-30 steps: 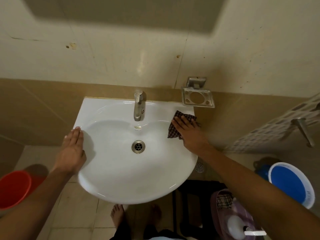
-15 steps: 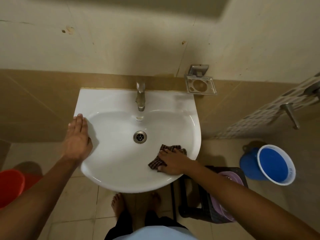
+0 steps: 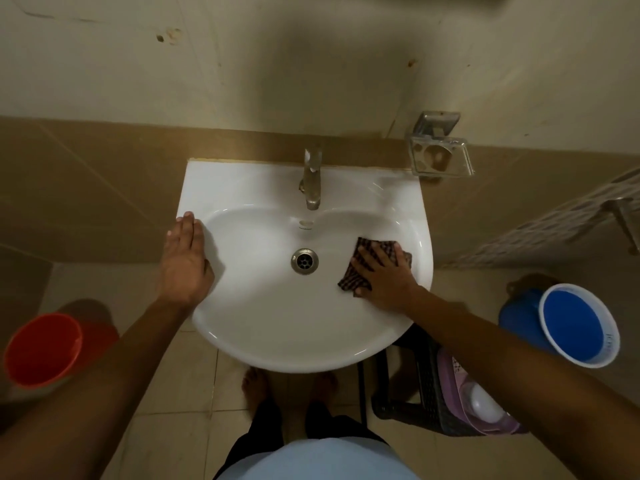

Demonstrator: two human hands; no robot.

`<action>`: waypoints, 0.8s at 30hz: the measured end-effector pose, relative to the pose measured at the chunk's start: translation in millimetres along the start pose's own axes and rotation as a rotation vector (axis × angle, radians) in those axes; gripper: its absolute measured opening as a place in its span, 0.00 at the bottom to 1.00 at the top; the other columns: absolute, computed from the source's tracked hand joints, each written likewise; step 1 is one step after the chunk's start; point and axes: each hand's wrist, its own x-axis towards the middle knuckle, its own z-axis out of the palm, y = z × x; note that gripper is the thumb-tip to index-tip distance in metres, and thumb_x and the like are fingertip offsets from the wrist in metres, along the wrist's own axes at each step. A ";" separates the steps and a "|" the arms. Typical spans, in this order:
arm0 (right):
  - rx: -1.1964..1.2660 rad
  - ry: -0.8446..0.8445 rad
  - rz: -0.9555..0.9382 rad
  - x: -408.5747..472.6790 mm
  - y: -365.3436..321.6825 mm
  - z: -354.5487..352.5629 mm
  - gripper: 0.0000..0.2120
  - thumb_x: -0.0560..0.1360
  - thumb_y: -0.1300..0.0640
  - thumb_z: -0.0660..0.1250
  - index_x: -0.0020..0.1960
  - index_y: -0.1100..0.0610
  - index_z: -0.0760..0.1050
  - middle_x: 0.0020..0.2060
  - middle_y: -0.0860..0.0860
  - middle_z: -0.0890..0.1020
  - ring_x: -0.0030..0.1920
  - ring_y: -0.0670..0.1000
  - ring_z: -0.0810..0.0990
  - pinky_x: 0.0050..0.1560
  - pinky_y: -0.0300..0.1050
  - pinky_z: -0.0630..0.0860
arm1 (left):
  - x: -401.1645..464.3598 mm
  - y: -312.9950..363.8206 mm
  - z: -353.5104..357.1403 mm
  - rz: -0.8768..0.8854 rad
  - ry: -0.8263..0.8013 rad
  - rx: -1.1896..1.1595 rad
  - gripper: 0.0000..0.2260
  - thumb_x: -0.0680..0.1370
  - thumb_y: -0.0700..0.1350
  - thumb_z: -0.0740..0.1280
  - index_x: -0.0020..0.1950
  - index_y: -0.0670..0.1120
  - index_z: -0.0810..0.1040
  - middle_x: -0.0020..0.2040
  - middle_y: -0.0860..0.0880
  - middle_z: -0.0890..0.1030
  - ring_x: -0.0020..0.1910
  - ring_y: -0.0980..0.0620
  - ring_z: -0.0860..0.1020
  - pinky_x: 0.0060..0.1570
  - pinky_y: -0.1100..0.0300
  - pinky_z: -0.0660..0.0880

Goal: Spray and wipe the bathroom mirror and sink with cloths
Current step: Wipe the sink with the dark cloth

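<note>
White ceramic, the wall-hung basin [image 3: 277, 327] lies below me with its chrome tap [image 3: 311, 183] at the back and round metal drain [image 3: 304, 260] in the middle. My right hand [image 3: 384, 277] lies flat with fingers spread, pressing a dark checked cloth [image 3: 372, 251] against the bowl's inner right slope, right of the drain. My left hand [image 3: 183, 261] rests palm-down, fingers together, on the left rim. An orange bucket [image 3: 41, 349] and a blue bucket [image 3: 575, 327] stand on the floor either side.
</note>
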 end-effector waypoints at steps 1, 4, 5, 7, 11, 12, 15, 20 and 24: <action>0.052 -0.027 0.000 -4.4 -9.5 2.1 0.41 0.71 0.32 0.33 0.81 0.47 0.45 0.81 0.51 0.44 0.80 0.57 0.40 0.68 0.64 0.24 | 0.0 -0.1 0.1 0.001 0.003 0.002 0.32 0.72 0.40 0.55 0.76 0.31 0.59 0.77 0.32 0.58 0.77 0.34 0.56 0.75 0.60 0.35; 0.180 -0.145 -0.031 -18.8 -46.1 7.3 0.32 0.79 0.36 0.42 0.81 0.47 0.44 0.80 0.51 0.44 0.80 0.57 0.41 0.73 0.67 0.35 | -0.5 -0.1 -0.2 0.015 -0.007 0.014 0.32 0.72 0.39 0.55 0.76 0.31 0.59 0.77 0.32 0.58 0.77 0.33 0.56 0.78 0.50 0.44; 0.219 -0.182 -0.039 -21.9 -59.2 7.5 0.31 0.81 0.37 0.44 0.81 0.46 0.44 0.80 0.50 0.43 0.80 0.57 0.41 0.74 0.67 0.36 | -0.7 -0.3 -0.6 0.019 -0.016 0.016 0.32 0.72 0.39 0.55 0.76 0.31 0.59 0.77 0.32 0.58 0.77 0.33 0.56 0.77 0.46 0.48; 0.299 -0.256 -0.064 -22.8 -85.0 6.2 0.31 0.81 0.37 0.46 0.80 0.46 0.43 0.80 0.50 0.42 0.80 0.56 0.41 0.75 0.67 0.37 | -1.3 0.3 -2.0 0.017 -0.032 0.014 0.32 0.71 0.38 0.55 0.76 0.30 0.59 0.77 0.31 0.58 0.77 0.33 0.57 0.77 0.43 0.52; 0.458 -0.278 -0.160 -11.0 -138.1 -2.3 0.31 0.82 0.38 0.47 0.80 0.45 0.41 0.80 0.49 0.40 0.80 0.56 0.40 0.75 0.66 0.39 | -2.6 1.2 -3.6 0.020 -0.034 0.013 0.33 0.70 0.35 0.57 0.76 0.30 0.59 0.77 0.31 0.58 0.77 0.33 0.57 0.76 0.43 0.52; 0.499 -0.260 -0.182 -6.2 -151.2 -4.8 0.31 0.82 0.38 0.47 0.80 0.45 0.41 0.80 0.50 0.40 0.79 0.55 0.40 0.75 0.66 0.38 | -2.6 1.2 -4.0 0.018 -0.033 0.010 0.33 0.71 0.34 0.58 0.76 0.30 0.58 0.77 0.31 0.58 0.77 0.34 0.56 0.77 0.43 0.52; 0.606 -0.185 -0.194 15.0 -186.5 -10.9 0.31 0.83 0.40 0.48 0.80 0.47 0.40 0.80 0.50 0.39 0.79 0.56 0.38 0.75 0.67 0.38 | -3.6 1.9 -5.0 0.004 -0.016 -0.034 0.34 0.70 0.30 0.62 0.76 0.31 0.58 0.78 0.33 0.58 0.78 0.35 0.56 0.77 0.44 0.51; 0.781 0.015 -0.045 64.4 -225.9 -23.1 0.38 0.76 0.33 0.43 0.80 0.49 0.39 0.80 0.52 0.38 0.79 0.58 0.37 0.74 0.67 0.37 | -5.8 2.4 -7.1 0.012 -0.001 -0.088 0.32 0.71 0.35 0.56 0.77 0.32 0.58 0.78 0.34 0.57 0.79 0.37 0.54 0.78 0.46 0.50; 0.936 0.144 0.180 103.3 -244.5 -40.3 0.46 0.70 0.28 0.38 0.80 0.53 0.35 0.79 0.54 0.37 0.79 0.57 0.36 0.73 0.67 0.35 | -6.4 0.3 -4.8 0.023 0.022 -0.098 0.34 0.71 0.43 0.45 0.77 0.32 0.59 0.78 0.34 0.58 0.79 0.38 0.54 0.78 0.45 0.51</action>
